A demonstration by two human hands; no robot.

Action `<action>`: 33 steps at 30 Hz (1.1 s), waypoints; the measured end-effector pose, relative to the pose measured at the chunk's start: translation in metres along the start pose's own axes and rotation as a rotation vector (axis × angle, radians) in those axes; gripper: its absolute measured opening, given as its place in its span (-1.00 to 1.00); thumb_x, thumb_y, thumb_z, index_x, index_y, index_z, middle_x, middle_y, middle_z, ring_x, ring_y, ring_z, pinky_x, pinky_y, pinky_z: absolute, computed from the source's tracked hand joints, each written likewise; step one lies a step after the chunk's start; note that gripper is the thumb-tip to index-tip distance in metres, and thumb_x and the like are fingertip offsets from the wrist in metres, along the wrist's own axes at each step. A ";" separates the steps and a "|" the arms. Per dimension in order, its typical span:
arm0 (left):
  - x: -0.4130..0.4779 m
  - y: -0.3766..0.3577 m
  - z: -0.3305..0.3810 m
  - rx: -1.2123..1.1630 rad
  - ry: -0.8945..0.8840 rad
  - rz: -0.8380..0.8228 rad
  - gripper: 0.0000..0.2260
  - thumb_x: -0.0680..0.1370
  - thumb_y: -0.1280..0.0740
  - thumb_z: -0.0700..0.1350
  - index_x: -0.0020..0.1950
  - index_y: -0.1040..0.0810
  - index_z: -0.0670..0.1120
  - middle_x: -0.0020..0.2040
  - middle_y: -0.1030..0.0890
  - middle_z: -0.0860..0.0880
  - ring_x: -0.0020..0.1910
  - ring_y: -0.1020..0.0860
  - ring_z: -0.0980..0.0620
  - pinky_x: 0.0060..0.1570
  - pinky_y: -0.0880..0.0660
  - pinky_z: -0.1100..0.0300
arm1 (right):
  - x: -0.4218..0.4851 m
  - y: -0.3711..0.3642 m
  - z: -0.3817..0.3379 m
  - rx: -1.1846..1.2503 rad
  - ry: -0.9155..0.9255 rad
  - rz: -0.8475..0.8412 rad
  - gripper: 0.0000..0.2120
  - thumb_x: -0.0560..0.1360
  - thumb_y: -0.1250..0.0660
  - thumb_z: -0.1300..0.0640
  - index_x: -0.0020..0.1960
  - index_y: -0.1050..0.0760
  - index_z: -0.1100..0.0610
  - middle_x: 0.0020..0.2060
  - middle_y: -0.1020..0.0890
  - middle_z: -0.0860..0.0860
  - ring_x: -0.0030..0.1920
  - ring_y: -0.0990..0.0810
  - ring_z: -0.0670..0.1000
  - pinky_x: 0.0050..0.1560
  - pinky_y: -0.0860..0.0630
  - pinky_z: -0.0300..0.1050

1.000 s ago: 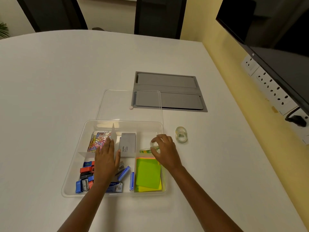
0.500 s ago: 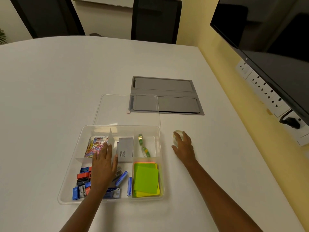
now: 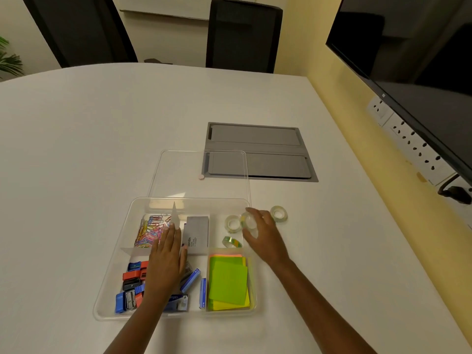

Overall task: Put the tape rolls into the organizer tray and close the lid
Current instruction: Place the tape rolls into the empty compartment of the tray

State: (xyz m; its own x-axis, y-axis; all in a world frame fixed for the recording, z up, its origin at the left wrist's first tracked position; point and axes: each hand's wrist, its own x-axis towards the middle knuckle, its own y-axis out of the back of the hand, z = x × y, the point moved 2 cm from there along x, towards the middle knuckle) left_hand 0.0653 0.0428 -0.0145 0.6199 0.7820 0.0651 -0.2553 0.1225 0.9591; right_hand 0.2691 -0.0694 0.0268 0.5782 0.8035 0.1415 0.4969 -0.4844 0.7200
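Now the right hand (image 3: 263,233) has carried a clear tape roll (image 3: 248,221) over the tray (image 3: 112,277) wall, fingers pinching it; one roll (image 3: 279,213) remains on the desk (image 3: 102,136).

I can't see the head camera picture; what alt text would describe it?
A right hand holds a clear tape roll over an open organizer tray on a white table. The left hand rests flat inside; another roll waits outside.
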 end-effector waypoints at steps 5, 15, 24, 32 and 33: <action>-0.001 -0.001 -0.002 -0.011 0.010 0.048 -0.34 0.59 0.27 0.12 0.28 -0.34 -0.34 0.26 -0.47 -0.34 0.24 -0.45 -0.28 0.46 0.07 0.18 | 0.001 -0.004 -0.002 -0.063 0.054 -0.113 -0.57 0.49 -0.24 0.03 0.34 -0.35 0.08 0.24 -0.46 0.10 0.24 -0.42 0.08 0.22 -0.42 -0.09; -0.001 -0.001 -0.001 0.010 0.009 0.056 -0.33 0.59 0.26 0.11 0.24 -0.39 -0.36 0.22 -0.51 -0.35 0.18 -0.49 -0.31 0.14 -0.26 -0.16 | 0.027 0.020 0.071 -0.395 -0.318 -0.185 -0.56 0.53 -0.20 0.17 0.39 -0.24 0.18 0.44 -0.25 0.10 0.41 -0.24 0.15 0.33 -0.35 0.10; 0.000 0.000 -0.003 0.033 -0.008 0.004 -0.36 0.59 0.25 0.10 0.26 -0.37 -0.34 0.23 -0.51 -0.34 0.19 -0.49 -0.30 0.43 0.21 0.29 | 0.016 0.013 0.071 -0.254 -0.394 -0.083 -0.73 0.51 -0.26 0.17 0.13 -0.45 0.32 0.35 -0.32 0.20 0.25 -0.42 0.23 0.19 -0.44 0.01; 0.000 0.001 -0.002 0.025 0.000 -0.019 -0.35 0.59 0.25 0.10 0.24 -0.40 -0.34 0.21 -0.52 -0.34 0.17 -0.50 -0.32 0.38 0.27 0.34 | 0.007 -0.002 0.000 0.038 -0.129 0.038 -0.82 0.50 -0.28 0.23 0.04 -0.50 0.33 0.18 -0.46 0.20 0.08 -0.55 0.14 0.05 -0.44 -0.27; 0.000 0.001 -0.002 0.018 -0.001 0.000 -0.35 0.59 0.25 0.10 0.24 -0.40 -0.34 0.22 -0.52 -0.34 0.18 -0.50 -0.32 0.37 0.29 0.36 | 0.006 -0.005 -0.008 0.022 -0.074 0.014 -0.81 0.50 -0.28 0.22 0.04 -0.51 0.32 0.20 -0.46 0.18 0.12 -0.54 0.14 0.08 -0.42 -0.27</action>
State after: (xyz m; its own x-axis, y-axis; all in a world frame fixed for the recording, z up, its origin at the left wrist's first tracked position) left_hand 0.0636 0.0447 -0.0146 0.6209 0.7812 0.0655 -0.2416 0.1112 0.9640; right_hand 0.2645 -0.0593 0.0296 0.6313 0.7690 0.1001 0.5020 -0.5036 0.7031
